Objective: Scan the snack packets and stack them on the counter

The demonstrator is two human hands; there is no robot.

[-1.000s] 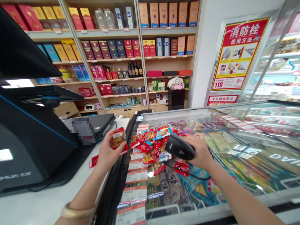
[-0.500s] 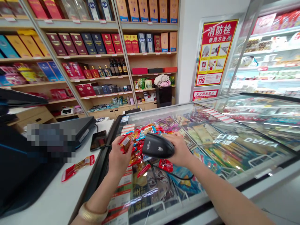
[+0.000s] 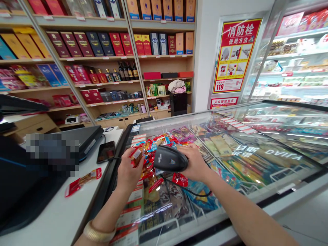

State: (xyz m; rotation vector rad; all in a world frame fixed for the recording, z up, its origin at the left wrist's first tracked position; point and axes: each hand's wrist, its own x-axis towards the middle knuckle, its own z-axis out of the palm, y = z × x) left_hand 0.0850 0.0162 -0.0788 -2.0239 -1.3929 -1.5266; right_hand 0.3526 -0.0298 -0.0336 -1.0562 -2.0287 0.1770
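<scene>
My left hand (image 3: 129,172) is closed on a small red snack packet (image 3: 137,155), its barcode turned upward. In my right hand (image 3: 196,163) is a black barcode scanner (image 3: 170,159), its head pointing left toward that packet. The scanner's cable (image 3: 194,193) loops below my right wrist over the glass. Between and behind my hands lies a pile of small wrapped snacks (image 3: 162,139) on the freezer's glass top. One red packet (image 3: 180,179) lies apart, just under the scanner. My right fingertips are partly hidden behind the scanner.
A chest freezer (image 3: 230,208) with a glass lid spans the middle and right. On the white counter (image 3: 51,222) at left are a phone (image 3: 106,152), another red snack packet (image 3: 83,182) and a dark checkout machine (image 3: 20,191). Shelves (image 3: 102,58) of boxes and bottles stand behind.
Both hands hold the same packet and scanner. The scanner sits slightly further left in view, and the whole view has shifted a little.
</scene>
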